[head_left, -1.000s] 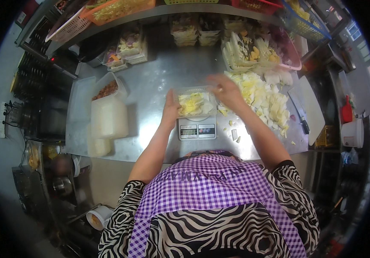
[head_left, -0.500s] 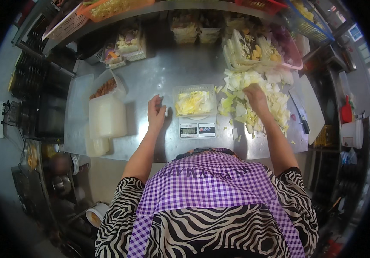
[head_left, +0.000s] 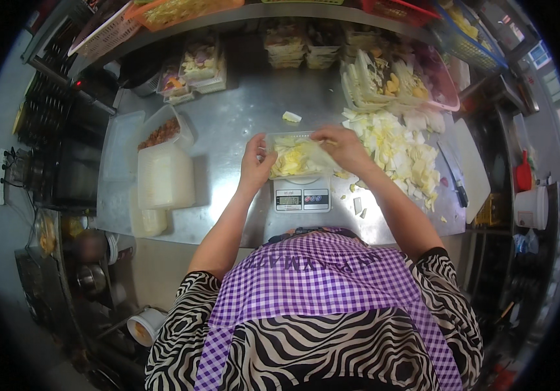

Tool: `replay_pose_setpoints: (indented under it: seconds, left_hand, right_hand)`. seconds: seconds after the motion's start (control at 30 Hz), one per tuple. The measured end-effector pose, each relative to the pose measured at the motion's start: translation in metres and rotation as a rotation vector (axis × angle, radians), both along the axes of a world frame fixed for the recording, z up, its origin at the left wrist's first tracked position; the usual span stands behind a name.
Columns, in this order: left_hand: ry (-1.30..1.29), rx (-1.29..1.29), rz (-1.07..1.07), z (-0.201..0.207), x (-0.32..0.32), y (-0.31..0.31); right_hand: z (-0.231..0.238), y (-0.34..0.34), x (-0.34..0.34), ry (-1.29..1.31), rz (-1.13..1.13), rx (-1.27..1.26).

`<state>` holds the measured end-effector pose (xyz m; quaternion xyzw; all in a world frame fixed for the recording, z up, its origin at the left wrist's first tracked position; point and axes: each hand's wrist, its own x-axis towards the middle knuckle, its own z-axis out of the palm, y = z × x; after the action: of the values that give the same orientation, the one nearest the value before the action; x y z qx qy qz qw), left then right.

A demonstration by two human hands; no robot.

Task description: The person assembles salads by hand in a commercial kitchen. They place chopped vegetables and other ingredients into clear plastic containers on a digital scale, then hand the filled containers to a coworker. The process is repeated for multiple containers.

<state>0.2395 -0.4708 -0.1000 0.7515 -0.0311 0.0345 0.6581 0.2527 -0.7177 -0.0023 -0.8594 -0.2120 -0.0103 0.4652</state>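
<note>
A small clear plastic basket filled with cut yellow-white cabbage is over a white kitchen scale. My left hand is at the basket's left side, thumb and fingers closed about its edge. My right hand reaches in from the right, its fingers bent over the far right part of the rim; what lies under its palm is partly hidden. Behind the basket a single cabbage piece lies on the steel table. A large heap of cut cabbage spreads to the right.
Beyond the heap stand a clear basket and a pink basket of vegetables. A knife lies beside a white cutting board. At left are a white tub and a container of reddish-brown food. Packed boxes line the back.
My right hand has moved left from the cabbage heap to the basket. My left hand has come right to the basket's side. A cabbage piece now lies behind the basket.
</note>
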Motion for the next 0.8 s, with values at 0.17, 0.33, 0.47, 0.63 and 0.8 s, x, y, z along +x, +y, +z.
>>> replay_pose_setpoints:
  seconds: [0.17, 0.33, 0.47, 0.63, 0.8]
  left_hand:
    - [0.008, 0.036, 0.057, -0.007, 0.002, 0.020]
    - [0.011, 0.062, 0.116, -0.016, 0.008, 0.032]
    - [0.009, 0.105, 0.124, -0.019, 0.018, 0.035]
    - [-0.136, 0.382, -0.054, 0.013, 0.077, 0.014]
    - [-0.169, 0.650, -0.385, 0.007, 0.141, -0.013]
  right_hand:
    - [-0.020, -0.070, 0.000, 0.195, -0.120, -0.409]
    - [-0.017, -0.061, -0.001, -0.110, -0.064, -0.255]
    - [-0.023, -0.054, -0.010, 0.159, -0.001, -0.524]
    - [-0.075, -0.064, -0.059, -0.067, 0.072, -0.624]
    - [-0.084, -0.084, -0.057, 0.041, -0.168, -0.400]
